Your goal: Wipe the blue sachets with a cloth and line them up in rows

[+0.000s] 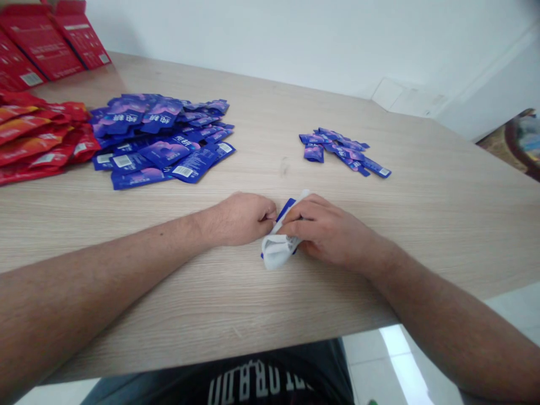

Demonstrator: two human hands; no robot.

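Near the middle of the wooden table, my right hand point(327, 228) pinches a crumpled white cloth or tissue point(278, 251). A blue packet point(286, 208) lies beneath it, mostly hidden, with its edges showing. My left hand point(242, 219) is closed against the left side of the packet, thumb and finger pressed together; what they hold, if anything, is too small to make out. Beyond the hands, a small group of slim blue packets point(343, 151) lies to the right, and a big pile of blue packets point(164, 140) to the left.
Red and orange packets point(42, 138) are heaped at the far left of the table point(202, 304). Behind them stand open red boxes point(46, 45). A white wall point(270, 39) borders the table's back edge, and the front edge runs just before my body.
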